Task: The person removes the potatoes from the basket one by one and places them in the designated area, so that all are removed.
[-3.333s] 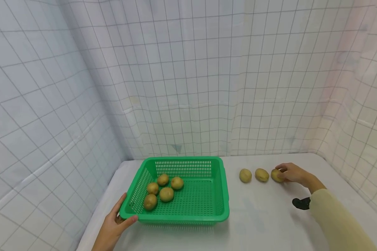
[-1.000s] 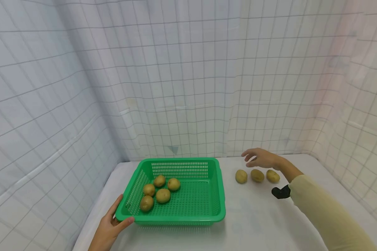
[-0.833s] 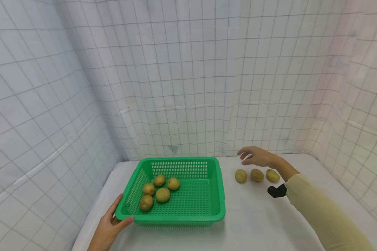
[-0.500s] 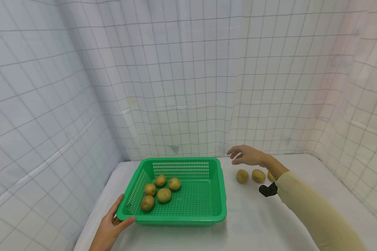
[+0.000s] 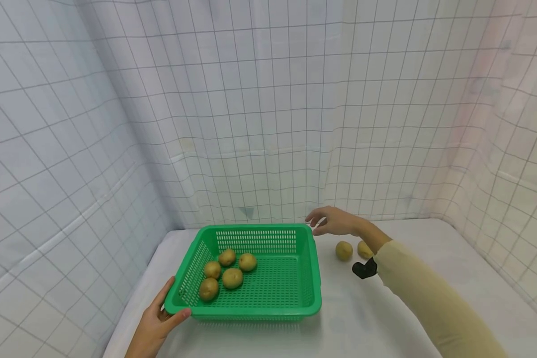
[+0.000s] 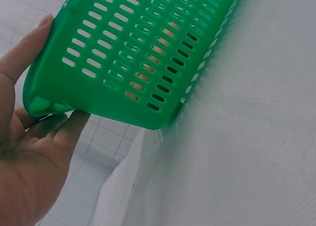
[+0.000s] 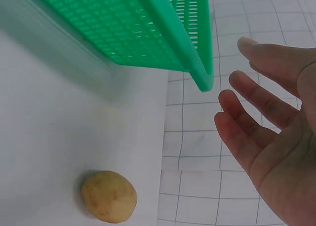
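Observation:
A green plastic basket [image 5: 268, 312] stands on the white table with several potatoes [image 5: 232, 278] inside, grouped toward its left side. My left hand [image 5: 154, 323] grips the basket's near left corner; in the left wrist view the thumb lies over the rim and the fingers curl beneath it. My right hand [image 5: 334, 221] holds nothing and hovers at the basket's far right corner, fingers apart and loosely bent. In the right wrist view, a gap shows between these fingers and the rim. One loose potato [image 7: 109, 196] lies on the table right of the basket.
Beside that potato, another potato [image 5: 364, 249] is partly covered by my right wrist, which carries a black object [image 5: 364, 268]. A white grid-patterned curtain [image 5: 259, 124] encloses the table [image 5: 340, 323] at the back and both sides.
My right hand has let go of the rightmost loose potato and moved left over the row to the basket's far right corner. My left hand has kept its grip on the basket.

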A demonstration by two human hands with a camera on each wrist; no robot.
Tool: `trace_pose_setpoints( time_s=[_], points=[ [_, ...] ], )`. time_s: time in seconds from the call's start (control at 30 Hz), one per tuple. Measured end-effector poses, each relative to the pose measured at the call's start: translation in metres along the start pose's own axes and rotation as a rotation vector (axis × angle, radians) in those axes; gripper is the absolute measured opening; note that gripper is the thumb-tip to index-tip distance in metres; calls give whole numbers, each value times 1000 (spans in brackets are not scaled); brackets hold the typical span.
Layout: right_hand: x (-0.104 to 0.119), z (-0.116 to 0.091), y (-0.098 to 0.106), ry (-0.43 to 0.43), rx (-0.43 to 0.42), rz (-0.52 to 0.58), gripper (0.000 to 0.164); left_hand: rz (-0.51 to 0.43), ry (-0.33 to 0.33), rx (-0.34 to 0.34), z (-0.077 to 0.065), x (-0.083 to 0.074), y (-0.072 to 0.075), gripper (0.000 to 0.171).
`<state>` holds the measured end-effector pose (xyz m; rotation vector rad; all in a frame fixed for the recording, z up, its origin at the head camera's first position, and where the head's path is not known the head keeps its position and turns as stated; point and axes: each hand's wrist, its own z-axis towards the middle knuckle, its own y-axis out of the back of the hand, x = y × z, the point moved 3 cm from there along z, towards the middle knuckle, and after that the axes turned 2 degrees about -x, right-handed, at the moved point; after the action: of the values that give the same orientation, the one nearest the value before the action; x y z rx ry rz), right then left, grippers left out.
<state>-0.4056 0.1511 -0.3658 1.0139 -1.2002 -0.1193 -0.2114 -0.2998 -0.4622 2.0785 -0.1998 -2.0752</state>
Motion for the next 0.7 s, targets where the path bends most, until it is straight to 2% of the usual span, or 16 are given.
trace_pose_setpoints(
  time_s=[0.3,0.7],
  points=[
    [10,13,-11,30,42,33,43,-18,-11,7,3,3,-6,94],
    [33,41,-35,79,109,13,44,-17,14,4,3,2,1,95]
  ],
)
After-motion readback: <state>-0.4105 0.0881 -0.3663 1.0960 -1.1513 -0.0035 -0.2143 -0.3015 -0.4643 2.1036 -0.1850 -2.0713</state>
